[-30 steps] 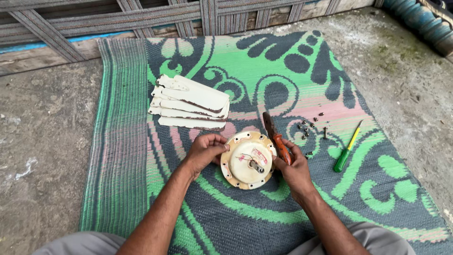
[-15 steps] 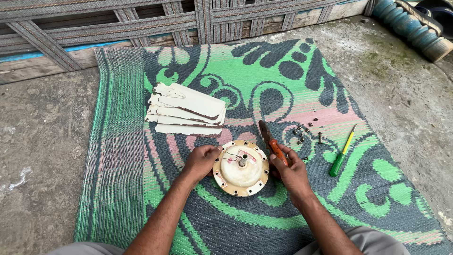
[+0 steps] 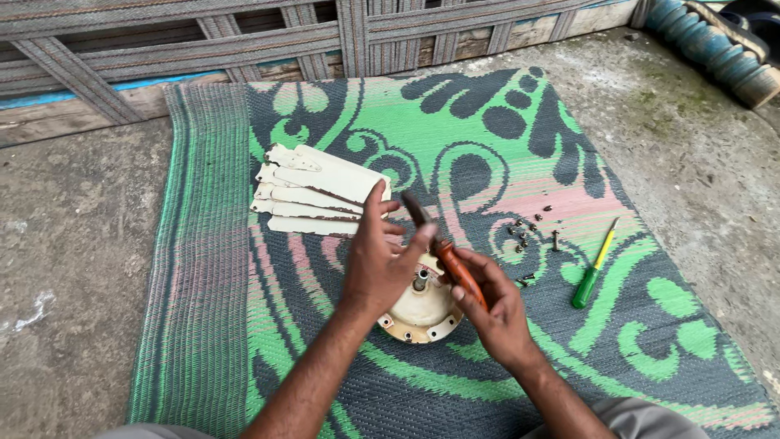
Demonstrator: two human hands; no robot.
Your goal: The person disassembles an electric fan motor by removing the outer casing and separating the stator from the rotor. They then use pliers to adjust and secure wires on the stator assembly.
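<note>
So the round cream fan motor housing sat on the green patterned mat, shaft sticking up in the middle, screw tabs around its rim. My left hand rested on top of it, fingers spread loose, not gripping anything. My right hand had its fingers wrapped around an orange-handled tool. Cream fan blades were stacked just behind, loose screws and a green screwdriver off right

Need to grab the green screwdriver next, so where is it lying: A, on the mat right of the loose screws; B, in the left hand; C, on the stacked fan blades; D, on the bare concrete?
A: the green screwdriver lies on the mat, right of the screws, with neither hand touching it.
</note>
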